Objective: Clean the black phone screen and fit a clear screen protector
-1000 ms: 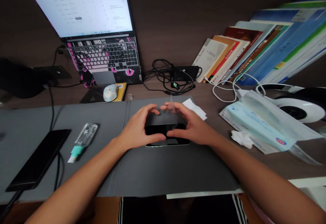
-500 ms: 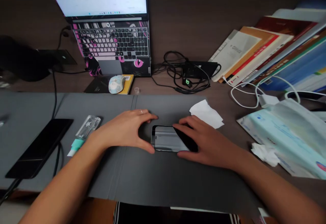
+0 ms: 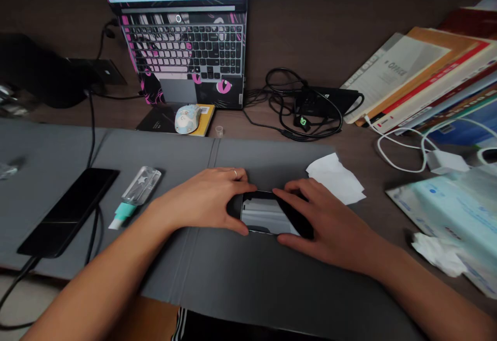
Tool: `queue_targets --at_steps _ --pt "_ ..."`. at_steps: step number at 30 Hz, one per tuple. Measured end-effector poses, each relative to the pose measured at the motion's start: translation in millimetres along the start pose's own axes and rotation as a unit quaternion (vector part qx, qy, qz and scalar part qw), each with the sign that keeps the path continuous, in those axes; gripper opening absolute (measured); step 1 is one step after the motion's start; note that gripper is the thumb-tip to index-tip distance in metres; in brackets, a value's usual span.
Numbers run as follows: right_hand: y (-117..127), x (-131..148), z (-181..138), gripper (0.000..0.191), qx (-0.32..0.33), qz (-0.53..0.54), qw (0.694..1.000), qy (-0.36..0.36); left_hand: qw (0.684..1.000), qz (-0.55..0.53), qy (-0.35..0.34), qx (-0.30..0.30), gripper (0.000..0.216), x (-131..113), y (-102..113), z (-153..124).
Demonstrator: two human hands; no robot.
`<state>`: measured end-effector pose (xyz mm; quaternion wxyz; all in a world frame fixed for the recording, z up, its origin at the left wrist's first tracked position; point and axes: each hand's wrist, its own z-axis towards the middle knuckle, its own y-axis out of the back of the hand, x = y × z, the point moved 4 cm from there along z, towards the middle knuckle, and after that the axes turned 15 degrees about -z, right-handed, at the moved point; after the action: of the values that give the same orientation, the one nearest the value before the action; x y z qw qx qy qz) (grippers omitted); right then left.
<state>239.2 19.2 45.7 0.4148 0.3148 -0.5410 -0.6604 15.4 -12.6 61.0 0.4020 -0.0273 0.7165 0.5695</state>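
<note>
A black phone lies flat on the grey desk mat, its screen reflecting light. My left hand curls round the phone's left end, thumb on the near edge and fingers on the far edge. My right hand covers the phone's right half, with fingers laid over the screen and far edge and the thumb on the near edge. A ring shows on my left hand.
On the mat lie a second black phone on a cable, a small spray bottle and a white tissue. Behind are a laptop, mouse, tangled cables and books. A wipes pack sits right.
A clear sheet held tilted above the phone one second ago is no longer raised. Both hands have come down onto the phone, and my view has shifted so everything sits further right.
</note>
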Motion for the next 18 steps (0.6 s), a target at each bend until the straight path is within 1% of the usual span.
queue_targets --at_steps 7,14,18 --pt "-0.2 0.4 1.0 0.064 -0.002 0.008 1.0 -0.004 1.0 -0.007 -0.004 -0.015 0.066 2.2 -0.3 -0.7" --pt "0.0 1.5 0.8 0.064 0.007 0.006 1.0 -0.001 1.0 0.017 0.021 0.004 0.068 0.8 0.2 -0.8" --pt "-0.7 1.6 0.7 0.065 0.009 0.004 1.0 0.002 0.999 0.022 0.023 0.009 0.069 0.7 -1.0 -0.5"
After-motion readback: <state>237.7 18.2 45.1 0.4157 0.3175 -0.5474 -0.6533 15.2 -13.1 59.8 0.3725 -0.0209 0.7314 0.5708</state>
